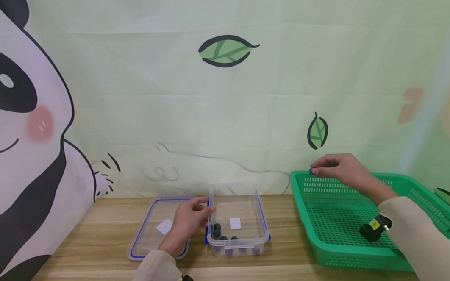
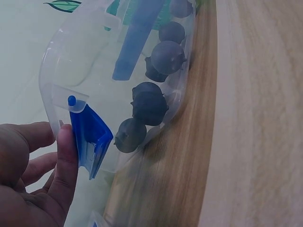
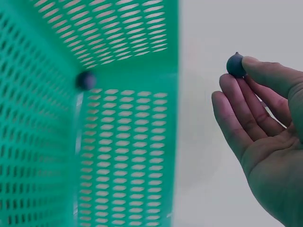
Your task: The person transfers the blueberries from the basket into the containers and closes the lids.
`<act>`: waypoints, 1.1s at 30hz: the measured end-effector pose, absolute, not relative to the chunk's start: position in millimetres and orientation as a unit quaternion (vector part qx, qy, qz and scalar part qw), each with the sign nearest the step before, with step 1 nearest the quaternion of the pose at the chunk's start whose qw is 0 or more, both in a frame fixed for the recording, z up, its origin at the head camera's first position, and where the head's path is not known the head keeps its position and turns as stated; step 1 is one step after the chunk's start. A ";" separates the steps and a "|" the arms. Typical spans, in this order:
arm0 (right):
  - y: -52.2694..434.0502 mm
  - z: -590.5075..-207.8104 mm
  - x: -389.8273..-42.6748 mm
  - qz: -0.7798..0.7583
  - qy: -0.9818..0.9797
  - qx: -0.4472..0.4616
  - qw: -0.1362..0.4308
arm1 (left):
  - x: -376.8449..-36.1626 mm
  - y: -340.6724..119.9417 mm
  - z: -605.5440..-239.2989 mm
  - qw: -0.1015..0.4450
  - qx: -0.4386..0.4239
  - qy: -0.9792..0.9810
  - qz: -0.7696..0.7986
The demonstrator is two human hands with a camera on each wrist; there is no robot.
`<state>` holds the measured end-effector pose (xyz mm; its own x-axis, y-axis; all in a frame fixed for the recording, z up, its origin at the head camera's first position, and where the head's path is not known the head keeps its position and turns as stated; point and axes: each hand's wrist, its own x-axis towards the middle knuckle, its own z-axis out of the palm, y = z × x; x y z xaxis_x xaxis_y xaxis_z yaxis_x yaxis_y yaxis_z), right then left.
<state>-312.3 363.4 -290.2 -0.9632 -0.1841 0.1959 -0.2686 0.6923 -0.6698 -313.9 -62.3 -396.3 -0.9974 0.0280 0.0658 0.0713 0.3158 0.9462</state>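
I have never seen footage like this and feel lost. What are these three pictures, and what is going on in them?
A person wears three cameras: one on the head, one on each wrist. On the wooden table stand a clear plastic box holding small dark balls, its flat lid beside it, and a green perforated basket. The left hand touches the box's blue clip. The right hand pinches one dark ball above the basket's far left corner. Another ball shows inside the basket.

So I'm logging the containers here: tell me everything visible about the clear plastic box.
The clear plastic box is a see-through rectangular tub with blue latch clips, lid off. It stands upright on the wooden table, beside its lid. Several dark blueberry-like balls lie along its near wall, and a white label sits on its floor. The left hand touches its left edge.
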 end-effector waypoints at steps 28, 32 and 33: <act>265.7 -247.4 -264.3 0.475 -0.856 0.161 0.128 | -315.4 -62.7 -397.7 0.021 -0.030 -0.811 -0.583; 251.6 -258.1 -265.5 0.493 -0.844 0.170 0.127 | -315.6 -62.7 -398.2 0.023 -0.032 -0.812 -0.582; 248.2 -261.2 -266.3 0.498 -0.840 0.172 0.126 | -315.6 -62.7 -398.3 0.023 -0.033 -0.812 -0.583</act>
